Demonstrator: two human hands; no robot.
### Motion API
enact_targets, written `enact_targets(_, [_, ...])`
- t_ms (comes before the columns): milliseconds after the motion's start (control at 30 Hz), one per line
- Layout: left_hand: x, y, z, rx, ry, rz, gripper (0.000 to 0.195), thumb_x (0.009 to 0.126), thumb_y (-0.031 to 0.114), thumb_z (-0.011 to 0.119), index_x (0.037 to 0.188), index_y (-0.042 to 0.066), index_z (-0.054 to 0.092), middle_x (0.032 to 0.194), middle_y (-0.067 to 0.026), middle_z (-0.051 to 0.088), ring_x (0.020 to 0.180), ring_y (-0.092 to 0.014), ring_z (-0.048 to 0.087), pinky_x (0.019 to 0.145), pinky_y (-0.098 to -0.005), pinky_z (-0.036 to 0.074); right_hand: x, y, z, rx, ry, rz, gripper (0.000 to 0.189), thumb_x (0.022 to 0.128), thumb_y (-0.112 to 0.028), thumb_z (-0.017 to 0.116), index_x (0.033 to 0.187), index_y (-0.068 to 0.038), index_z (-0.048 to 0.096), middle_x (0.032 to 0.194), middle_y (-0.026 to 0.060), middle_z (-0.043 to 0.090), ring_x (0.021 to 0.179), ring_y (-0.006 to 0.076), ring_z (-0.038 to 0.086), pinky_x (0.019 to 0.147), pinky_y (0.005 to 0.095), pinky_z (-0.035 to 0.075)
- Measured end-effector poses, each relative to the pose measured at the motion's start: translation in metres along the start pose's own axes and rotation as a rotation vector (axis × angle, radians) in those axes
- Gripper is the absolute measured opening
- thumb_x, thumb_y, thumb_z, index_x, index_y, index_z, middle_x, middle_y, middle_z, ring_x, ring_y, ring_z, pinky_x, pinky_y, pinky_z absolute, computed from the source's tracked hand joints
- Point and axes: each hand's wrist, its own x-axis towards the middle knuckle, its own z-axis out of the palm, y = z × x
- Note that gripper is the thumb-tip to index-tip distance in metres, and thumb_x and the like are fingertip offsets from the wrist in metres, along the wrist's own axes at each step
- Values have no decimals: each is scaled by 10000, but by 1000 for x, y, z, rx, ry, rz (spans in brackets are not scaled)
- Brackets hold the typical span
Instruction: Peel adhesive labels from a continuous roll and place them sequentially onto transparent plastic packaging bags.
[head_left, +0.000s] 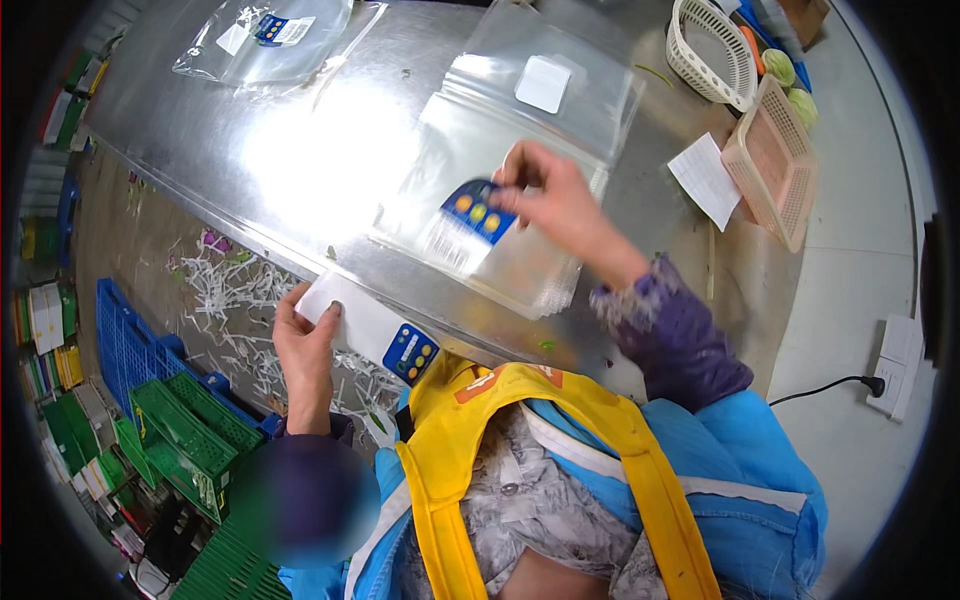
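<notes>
My left hand pinches a white label backing strip at the table's near edge; a blue printed label lies on its lower end. My right hand holds a blue and white label with a barcode by its upper right corner. That label is over a stack of clear plastic bags; whether it touches them, I cannot tell. Beyond, another clear bag bears a white rounded patch. At the far left lies a clear bag with a blue and white label on it.
The steel table carries a white plastic basket, a pink basket and a paper sheet at right. Green heads of produce sit behind the baskets. Shredded paper, green crates and a blue pallet are left below.
</notes>
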Motion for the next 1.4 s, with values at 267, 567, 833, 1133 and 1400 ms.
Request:
enact_targets(267, [-22, 35, 32, -176, -210, -22, 406, 821, -59, 534, 1198, 47, 430, 951, -113, 593, 828, -156, 603, 713, -285, 521, 61, 70, -42, -776, 112, -152, 311, 698, -99, 693, 930, -37, 495, 833, 132, 593, 803, 293, 601, 684, 385, 472])
enact_targets(567, [-22, 32, 24, -337, -360, -237, 402, 812, -55, 561, 1204, -25, 481, 1014, -82, 577, 890, -138, 582, 773, -258, 495, -38, 56, -22, -1010, -51, -184, 430, 714, -226, 687, 1078, -119, 486, 1100, 101, 490, 832, 319, 589, 705, 395, 489])
enact_targets(833, [-27, 28, 29, -155, -389, -22, 497, 782, -62, 600, 1239, 35, 431, 1072, -100, 537, 937, -150, 561, 791, -257, 493, -41, 82, -42, -525, -45, 80, 121, 809, -171, 587, 841, -63, 631, 746, 78, 616, 660, 210, 577, 635, 317, 462])
enact_targets(1133, [-26, 27, 23, -143, -423, -166, 313, 950, 253, 457, 983, -24, 599, 752, -50, 618, 630, -87, 576, 583, -203, 466, -13, 57, -143, 335, 891, 117, 119, 866, -172, 523, 844, -60, 558, 640, -31, 454, 540, 37, 410, 426, 194, 310])
enact_targets(1400, [-34, 46, 37, -457, -552, -291, 437, 963, 323, 406, 1146, -59, 512, 982, -100, 604, 872, -147, 597, 781, -285, 487, -49, -1, 27, -294, -6, -321, 219, 731, -174, 710, 919, -99, 626, 889, 39, 574, 785, 173, 567, 683, 266, 468])
